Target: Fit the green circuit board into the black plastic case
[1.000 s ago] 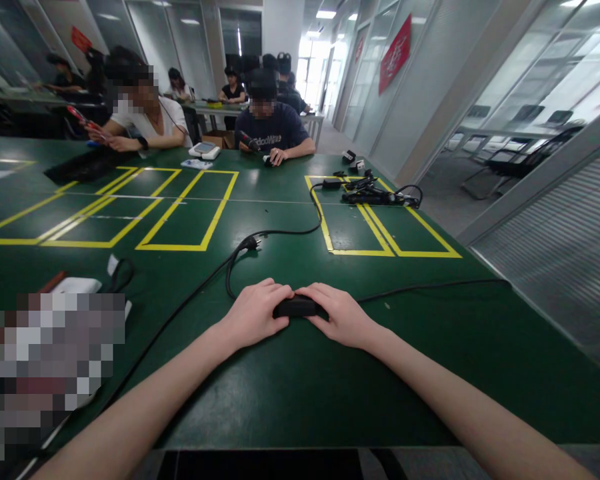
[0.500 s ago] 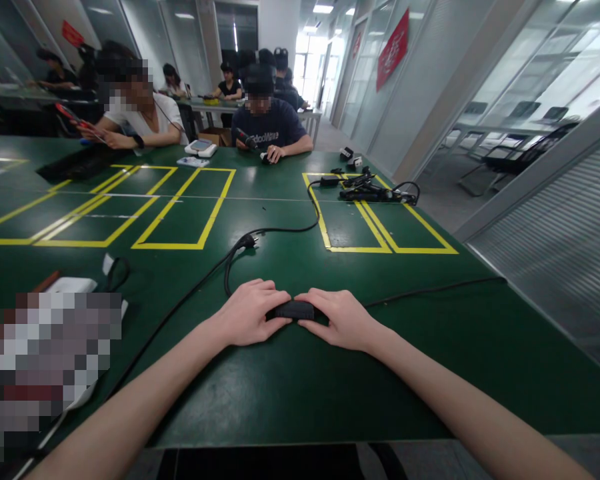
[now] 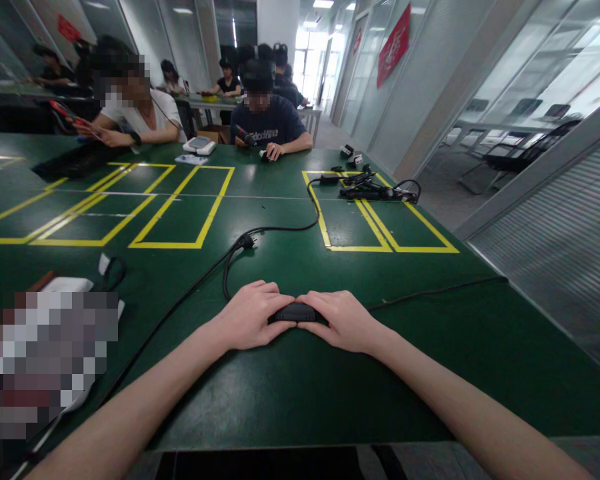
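Observation:
Between my two hands lies a black power adapter (image 3: 295, 312), low over the green table (image 3: 260, 407). My left hand (image 3: 253, 315) grips its left end, thumb on the near side and fingers on the far side. The right end is held the same way by my right hand (image 3: 341, 319), and the fingertips of both hands almost meet. A black cord with a plug (image 3: 249, 241) curves away behind my left hand. From behind my right hand a thin black cable (image 3: 440, 289) runs to the table's right edge.
Farther back on the right, a heap of black cables and adapters (image 3: 370, 190) lies over yellow tape outlines. A pixelated bundle (image 3: 50, 360) rests at the near left. Across the table sit a person in a dark shirt (image 3: 270, 123) and another in white (image 3: 165, 113).
The power adapter is tipped slightly, showing more of its near face. My hands keep their grip at nearly the same spot, with fingertips a little closer together.

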Demonstrator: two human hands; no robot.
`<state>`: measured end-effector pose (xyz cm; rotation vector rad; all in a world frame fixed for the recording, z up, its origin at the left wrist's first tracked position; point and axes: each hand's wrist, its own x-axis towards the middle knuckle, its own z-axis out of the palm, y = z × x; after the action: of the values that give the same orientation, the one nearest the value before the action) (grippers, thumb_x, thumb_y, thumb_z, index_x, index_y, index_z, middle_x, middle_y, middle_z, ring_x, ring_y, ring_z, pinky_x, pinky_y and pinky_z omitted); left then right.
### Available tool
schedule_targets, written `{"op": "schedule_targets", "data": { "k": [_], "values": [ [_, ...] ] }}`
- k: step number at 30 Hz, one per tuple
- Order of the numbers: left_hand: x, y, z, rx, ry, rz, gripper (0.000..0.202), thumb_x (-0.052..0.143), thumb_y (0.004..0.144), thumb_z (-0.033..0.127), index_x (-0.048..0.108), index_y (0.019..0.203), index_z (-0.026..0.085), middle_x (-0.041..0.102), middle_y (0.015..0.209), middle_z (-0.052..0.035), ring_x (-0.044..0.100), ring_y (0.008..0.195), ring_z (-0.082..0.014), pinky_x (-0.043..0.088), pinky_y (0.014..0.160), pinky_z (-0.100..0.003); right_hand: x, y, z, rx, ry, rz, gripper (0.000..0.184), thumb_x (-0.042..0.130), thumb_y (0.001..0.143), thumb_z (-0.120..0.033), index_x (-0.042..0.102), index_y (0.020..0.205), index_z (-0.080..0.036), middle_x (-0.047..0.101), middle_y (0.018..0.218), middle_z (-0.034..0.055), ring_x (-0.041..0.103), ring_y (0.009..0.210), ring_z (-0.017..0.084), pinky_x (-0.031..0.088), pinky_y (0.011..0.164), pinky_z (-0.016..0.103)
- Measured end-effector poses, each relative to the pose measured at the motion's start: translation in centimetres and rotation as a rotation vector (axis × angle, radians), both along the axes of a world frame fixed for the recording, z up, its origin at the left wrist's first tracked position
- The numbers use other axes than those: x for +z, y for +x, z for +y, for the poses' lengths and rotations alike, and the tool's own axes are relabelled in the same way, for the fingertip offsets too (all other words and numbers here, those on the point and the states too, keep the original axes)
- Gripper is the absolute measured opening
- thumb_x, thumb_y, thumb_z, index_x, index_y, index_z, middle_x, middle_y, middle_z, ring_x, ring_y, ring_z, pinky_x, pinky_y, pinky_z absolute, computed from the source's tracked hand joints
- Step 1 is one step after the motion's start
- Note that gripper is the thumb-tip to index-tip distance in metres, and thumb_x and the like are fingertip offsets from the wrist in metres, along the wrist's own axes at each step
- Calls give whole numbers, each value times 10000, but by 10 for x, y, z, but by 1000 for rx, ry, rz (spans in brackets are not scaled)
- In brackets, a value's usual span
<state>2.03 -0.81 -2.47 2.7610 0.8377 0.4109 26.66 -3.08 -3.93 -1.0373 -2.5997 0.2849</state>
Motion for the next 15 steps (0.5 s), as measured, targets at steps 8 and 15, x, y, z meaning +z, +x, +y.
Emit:
{"op": "schedule_targets", "data": {
  "k": [8,15],
  "values": [
    [-4,3,-3,64,49,4,400,673,957,366,661,1298,157,742,1068,-107,673,964,-256,533,836,-367,-1,2,2,30,69,-12,332,582,1034,-434,627,1228,-168,749,974,84,726,829,219,494,682,303],
    [5,6,-5,40,2,34,286,642,986,384,734,1176,191,720,886,-56,668,848,-228,499,794,-348,-4,3,2,67,110,13,309,512,1072,-405,608,1261,-180,746,998,79,724,829,204,504,693,299]
  ]
}}
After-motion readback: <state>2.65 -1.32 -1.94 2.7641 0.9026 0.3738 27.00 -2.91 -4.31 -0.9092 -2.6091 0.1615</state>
